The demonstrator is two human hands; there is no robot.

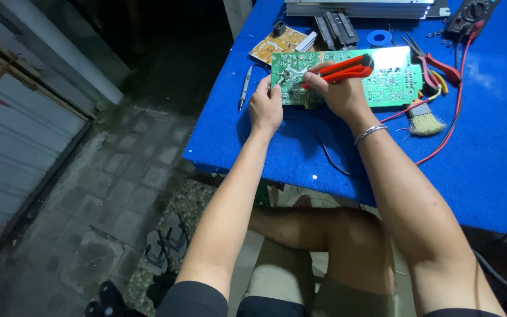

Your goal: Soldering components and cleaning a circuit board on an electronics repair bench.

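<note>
Your right hand (337,89) is closed around red-handled pliers (340,69), their long axis running from 3 to 9 o'clock over the green circuit board (389,79), whose left edge your left hand (265,105) pinches at 9 o'clock.

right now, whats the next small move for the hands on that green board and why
Probably keep the left hand steadying the green circuit board by its edge, since the right hand has the red-handled pliers tips on its solder side above the blue table.
</note>
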